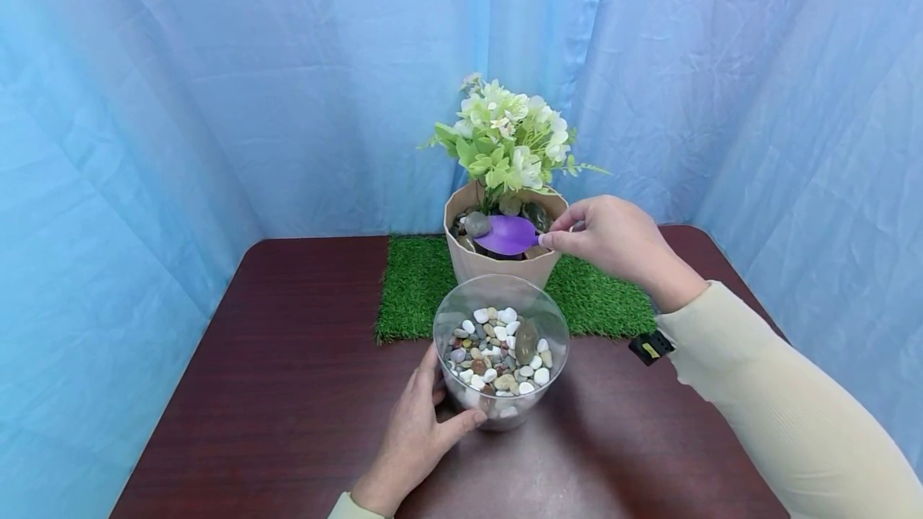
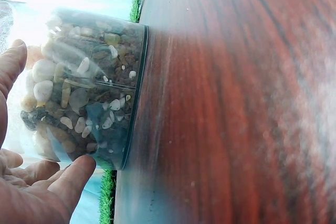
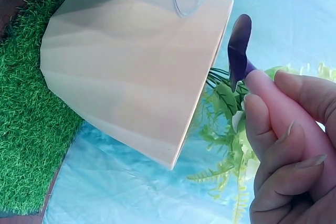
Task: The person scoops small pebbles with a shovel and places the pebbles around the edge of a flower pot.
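My right hand (image 1: 613,243) grips the pink handle (image 3: 286,108) of a small garden trowel, its purple blade (image 1: 508,235) above the mouth of a beige flowerpot (image 1: 497,267). A grey stone (image 1: 477,223) shows at the blade's tip. The pot holds a plant with white flowers (image 1: 505,134) and dark stones. In front of it, a clear plastic container (image 1: 555,303) stands upright on the table, partly filled with mixed pebbles (image 1: 497,355). My left hand (image 1: 414,431) holds the container's lower left side, with thumb in front and fingers round the side.
A strip of artificial grass (image 1: 414,295) lies under the pot at the back of the dark red wooden table (image 1: 288,375). Blue curtains (image 1: 346,102) hang behind and on both sides. The clear container overlaps the pot's front in the head view.
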`<state>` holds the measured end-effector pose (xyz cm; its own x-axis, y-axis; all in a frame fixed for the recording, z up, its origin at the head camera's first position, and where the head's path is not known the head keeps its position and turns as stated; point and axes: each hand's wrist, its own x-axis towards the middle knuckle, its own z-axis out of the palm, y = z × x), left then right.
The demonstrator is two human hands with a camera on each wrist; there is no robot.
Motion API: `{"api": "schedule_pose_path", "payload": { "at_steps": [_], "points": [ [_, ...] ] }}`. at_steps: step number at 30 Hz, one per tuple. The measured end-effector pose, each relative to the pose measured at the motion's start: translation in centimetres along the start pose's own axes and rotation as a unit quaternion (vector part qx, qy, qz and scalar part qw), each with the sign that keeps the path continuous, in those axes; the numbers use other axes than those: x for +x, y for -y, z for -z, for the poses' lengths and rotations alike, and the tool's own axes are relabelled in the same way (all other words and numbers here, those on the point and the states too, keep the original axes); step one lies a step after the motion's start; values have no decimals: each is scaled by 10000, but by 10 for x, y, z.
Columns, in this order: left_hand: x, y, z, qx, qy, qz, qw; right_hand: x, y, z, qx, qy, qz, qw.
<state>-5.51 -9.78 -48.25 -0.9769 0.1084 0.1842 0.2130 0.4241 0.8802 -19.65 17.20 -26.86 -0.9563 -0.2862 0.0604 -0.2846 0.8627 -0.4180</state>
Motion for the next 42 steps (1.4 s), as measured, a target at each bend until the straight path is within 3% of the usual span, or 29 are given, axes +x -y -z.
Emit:
{"api": "schedule_pose_path", "payload": {
  "at_steps": [42],
  "points": [
    [0,2,-1,-33,-15,44,10000,31,24,-17,-799,135,-192,9965]
  ]
}}
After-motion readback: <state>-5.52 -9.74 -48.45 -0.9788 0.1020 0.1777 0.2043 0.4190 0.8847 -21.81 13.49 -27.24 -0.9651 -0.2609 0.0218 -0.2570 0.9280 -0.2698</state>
